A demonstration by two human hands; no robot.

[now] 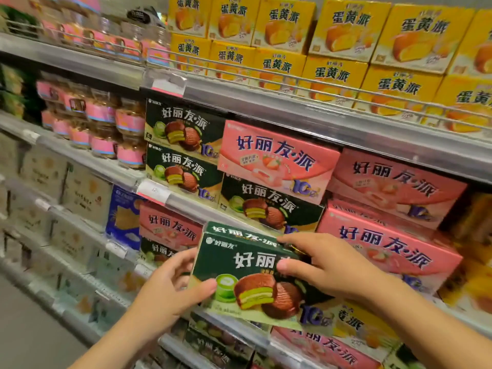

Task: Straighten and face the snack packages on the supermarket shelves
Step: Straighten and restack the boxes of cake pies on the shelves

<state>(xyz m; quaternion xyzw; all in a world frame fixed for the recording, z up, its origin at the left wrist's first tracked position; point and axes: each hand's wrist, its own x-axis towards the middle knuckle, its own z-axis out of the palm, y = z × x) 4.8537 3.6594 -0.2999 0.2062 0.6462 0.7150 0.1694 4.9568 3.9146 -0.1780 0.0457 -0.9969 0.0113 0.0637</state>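
A dark green pie box (239, 265) with a chocolate pie picture is held out in front of the shelves, its front facing me. My left hand (170, 286) grips its left edge, thumb on the front. My right hand (324, 267) grips its right side, fingers over the top edge and thumb across the front. On the shelf behind stand more green boxes (183, 153) in a stack at left and pink strawberry boxes (386, 249) at right. One pink box (277, 161) lies tilted on top of a green box (269, 206).
Yellow egg-yolk pie boxes (332, 51) fill the top shelf behind a wire rail. Clear jars with pink labels (106, 129) stand at left. Lower shelves hold pink and green boxes (167, 227), a blue box (122, 217) and pale cartons. The aisle floor (29, 328) lies at bottom left.
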